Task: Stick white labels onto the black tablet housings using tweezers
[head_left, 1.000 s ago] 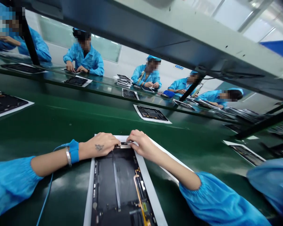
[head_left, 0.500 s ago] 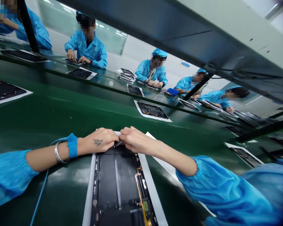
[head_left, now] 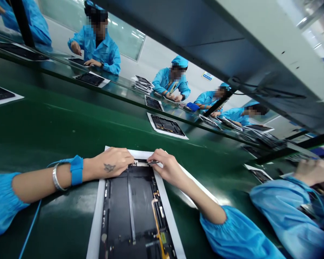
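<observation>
An opened tablet (head_left: pixel 140 205) lies lengthwise in front of me on a white sheet (head_left: pixel 93 230), its dark inside with an orange flex cable (head_left: pixel 157 219) facing up. My left hand (head_left: pixel 116 162) rests over its far left corner, fingers bent together at the far end; what the fingertips hold, if anything, is hidden. At the far right corner, my right hand (head_left: pixel 166 167) pinches a small, slim dark-grey piece (head_left: pixel 153 162), too small to name. Between both hands a pale strip (head_left: pixel 142 164) shows along the tablet's far end. A blue wrist strap (head_left: pixel 77 170) circles my left wrist.
More opened tablets on white sheets, such as one tablet (head_left: pixel 169 126), lie along the green belt (head_left: pixel 70 126). Several co-workers in blue sit across. A co-worker's sleeve (head_left: pixel 286 205) is close on my right. An overhead shelf (head_left: pixel 205 39) slants above.
My right hand has moved right, away from my left hand, carrying the small dark piece. The pale strip at the tablet's far end now shows. The view has shifted slightly.
</observation>
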A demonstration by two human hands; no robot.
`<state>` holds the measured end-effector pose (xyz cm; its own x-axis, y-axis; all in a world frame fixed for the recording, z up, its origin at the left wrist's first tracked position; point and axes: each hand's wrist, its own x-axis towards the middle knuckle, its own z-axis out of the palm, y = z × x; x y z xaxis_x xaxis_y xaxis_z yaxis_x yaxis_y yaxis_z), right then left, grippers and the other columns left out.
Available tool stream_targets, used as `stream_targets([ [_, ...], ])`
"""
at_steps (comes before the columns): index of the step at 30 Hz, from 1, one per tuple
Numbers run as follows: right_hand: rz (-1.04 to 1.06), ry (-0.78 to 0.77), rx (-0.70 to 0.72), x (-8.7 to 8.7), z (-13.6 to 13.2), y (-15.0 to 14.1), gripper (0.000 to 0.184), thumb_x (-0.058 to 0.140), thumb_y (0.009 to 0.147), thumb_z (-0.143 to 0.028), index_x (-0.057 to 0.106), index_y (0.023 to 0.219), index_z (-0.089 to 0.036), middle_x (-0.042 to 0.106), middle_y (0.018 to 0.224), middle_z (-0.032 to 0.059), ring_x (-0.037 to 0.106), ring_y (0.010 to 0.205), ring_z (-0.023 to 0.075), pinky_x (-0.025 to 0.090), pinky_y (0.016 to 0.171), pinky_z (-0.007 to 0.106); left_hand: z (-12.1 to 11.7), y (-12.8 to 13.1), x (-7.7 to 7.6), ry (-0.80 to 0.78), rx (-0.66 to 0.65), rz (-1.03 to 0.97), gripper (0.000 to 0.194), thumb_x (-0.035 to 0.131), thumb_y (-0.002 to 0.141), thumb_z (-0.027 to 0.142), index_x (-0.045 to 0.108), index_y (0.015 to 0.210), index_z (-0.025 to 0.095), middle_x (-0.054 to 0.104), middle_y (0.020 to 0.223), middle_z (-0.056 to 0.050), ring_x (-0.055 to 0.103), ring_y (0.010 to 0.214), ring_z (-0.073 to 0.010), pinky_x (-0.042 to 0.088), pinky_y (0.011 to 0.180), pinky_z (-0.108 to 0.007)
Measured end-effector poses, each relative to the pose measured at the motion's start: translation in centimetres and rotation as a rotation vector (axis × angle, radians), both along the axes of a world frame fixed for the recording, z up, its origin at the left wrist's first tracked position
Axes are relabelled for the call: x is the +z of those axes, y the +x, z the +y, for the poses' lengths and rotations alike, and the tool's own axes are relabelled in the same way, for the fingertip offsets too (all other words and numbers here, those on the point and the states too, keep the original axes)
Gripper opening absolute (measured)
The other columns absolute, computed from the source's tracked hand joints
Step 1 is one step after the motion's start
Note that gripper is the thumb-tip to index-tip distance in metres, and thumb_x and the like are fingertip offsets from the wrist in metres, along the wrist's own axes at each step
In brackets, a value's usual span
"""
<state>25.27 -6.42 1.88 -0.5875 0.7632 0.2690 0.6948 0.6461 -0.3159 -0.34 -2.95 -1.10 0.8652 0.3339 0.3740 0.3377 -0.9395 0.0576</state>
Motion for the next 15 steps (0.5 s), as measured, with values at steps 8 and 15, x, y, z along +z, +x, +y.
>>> stream_targets([
  [8,-0.002,-0.036,0.154,-1.0,-0.9,0.3,0.026,0.056,0.092,-0.009,0.07,0.112,-0.019,0.062,0.089,0.0074,0.059,0.084,0.0212,0.049,0.075,0.034,0.0,-0.1,0.0,-0.003,-0.011,-0.009,0.024,0.045,0.095,0.008,0.067,0.103,0.013,0.072,0.099,-0.009,0.065,0.095,-0.0226,0.053,0.08,-0.033],
  [15,0.152,-0.084,-0.034,-0.5,-0.5,1.6,0.023,0.053,0.087,-0.005,0.07,0.086,-0.02,0.066,0.085,0.0057,0.062,0.083,0.0206,0.05,0.075,0.033,0.1,-0.2,-0.2,-0.015,-0.012,-0.064,0.026,0.045,0.095,0.007,0.068,0.104,0.014,0.072,0.1,-0.008,0.065,0.094,-0.0222,0.054,0.08,-0.033],
])
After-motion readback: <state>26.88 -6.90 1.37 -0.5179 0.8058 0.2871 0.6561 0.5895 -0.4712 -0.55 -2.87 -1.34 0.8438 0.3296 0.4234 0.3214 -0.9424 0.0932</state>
